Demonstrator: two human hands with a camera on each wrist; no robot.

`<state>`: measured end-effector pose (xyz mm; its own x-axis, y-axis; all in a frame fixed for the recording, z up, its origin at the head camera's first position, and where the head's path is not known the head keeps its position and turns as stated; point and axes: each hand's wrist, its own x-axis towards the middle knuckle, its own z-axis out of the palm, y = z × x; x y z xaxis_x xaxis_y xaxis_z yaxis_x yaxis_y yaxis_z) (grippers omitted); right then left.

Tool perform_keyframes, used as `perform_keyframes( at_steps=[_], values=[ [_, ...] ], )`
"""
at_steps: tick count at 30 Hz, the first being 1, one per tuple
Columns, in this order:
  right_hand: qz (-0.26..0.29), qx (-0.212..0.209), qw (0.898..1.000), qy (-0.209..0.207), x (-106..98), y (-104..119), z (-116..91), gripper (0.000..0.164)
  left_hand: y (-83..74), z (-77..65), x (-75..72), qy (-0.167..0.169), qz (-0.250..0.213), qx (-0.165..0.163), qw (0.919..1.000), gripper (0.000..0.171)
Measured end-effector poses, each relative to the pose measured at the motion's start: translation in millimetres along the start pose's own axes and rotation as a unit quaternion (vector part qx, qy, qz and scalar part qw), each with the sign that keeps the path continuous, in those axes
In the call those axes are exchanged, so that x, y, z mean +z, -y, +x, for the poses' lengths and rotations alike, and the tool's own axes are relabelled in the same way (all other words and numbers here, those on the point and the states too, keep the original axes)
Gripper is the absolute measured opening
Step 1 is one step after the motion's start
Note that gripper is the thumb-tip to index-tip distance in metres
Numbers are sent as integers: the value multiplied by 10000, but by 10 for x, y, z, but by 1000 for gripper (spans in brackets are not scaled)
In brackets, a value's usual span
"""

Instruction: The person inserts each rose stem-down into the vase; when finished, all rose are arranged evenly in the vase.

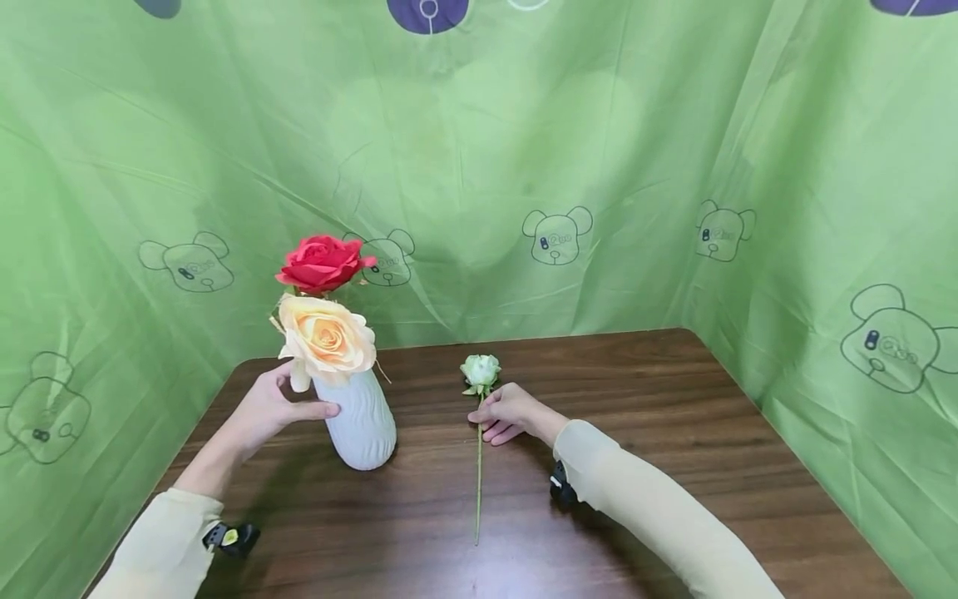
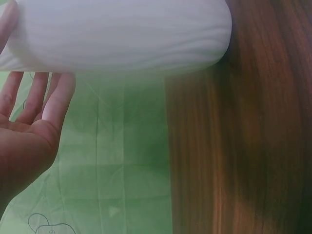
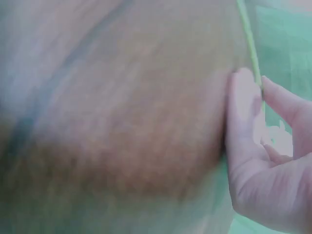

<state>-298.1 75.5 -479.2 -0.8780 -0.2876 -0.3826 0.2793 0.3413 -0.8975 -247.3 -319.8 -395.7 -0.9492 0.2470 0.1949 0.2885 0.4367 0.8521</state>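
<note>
A white ridged vase (image 1: 362, 424) stands on the left part of the table, holding a red rose (image 1: 322, 264) and a peach rose (image 1: 328, 337). My left hand (image 1: 271, 409) grips the vase near its top, thumb across the front. In the left wrist view the fingers (image 2: 59, 100) meet the vase's side. Near the middle of the table, my right hand (image 1: 516, 413) pinches the thin green stem (image 1: 479, 491) of a pale greenish-white rose (image 1: 481, 371), just under the bloom. The right wrist view shows that stem (image 3: 249, 36) between thumb and finger; the picture is blurred.
The dark wooden table (image 1: 636, 391) has its back edge against a green curtain (image 1: 479, 166) printed with bear heads. More of that curtain hangs along both sides. A black wrist device (image 1: 232, 538) sits at the left cuff, another (image 1: 561, 484) at the right.
</note>
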Motion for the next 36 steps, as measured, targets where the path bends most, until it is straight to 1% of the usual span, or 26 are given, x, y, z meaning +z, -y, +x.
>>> perform_keyframes(
  at_steps=[3, 8, 14, 21, 25, 28, 33, 36],
  values=[
    [175, -2, 9996, 241, -72, 55, -19, 21, 21, 15, 0, 11, 19, -19, 10000, 67],
    [363, -21, 9984, 424, -212, 229, -120, 22, 44, -12, 12, 40, 60, -110, 9999, 68],
    [427, -202, 9969, 636, -375, 541, -327, 25, 32, -24, -21, -1, 7, -35, 10000, 64],
    [870, -567, 9914, 791, -633, 844, -636, 30, 15, -25, -26, 56, 72, -56, 9999, 66],
    [1133, -876, 9866, 786, -756, 1076, -833, 26, -7, 1, -29, 33, 137, -38, 9999, 69],
    [1378, -1138, 9807, 793, -817, 1225, -967, 20, -33, 21, -39, 9, 164, 6, 9999, 68],
    [1674, -1480, 9706, 894, -851, 1403, -1145, 18, -61, 3, -36, 27, 154, 11, 9999, 65],
    [1864, -1781, 9617, 927, -853, 1476, -1219, 16, -69, -22, -17, -4, 171, -16, 9999, 63]
  ],
)
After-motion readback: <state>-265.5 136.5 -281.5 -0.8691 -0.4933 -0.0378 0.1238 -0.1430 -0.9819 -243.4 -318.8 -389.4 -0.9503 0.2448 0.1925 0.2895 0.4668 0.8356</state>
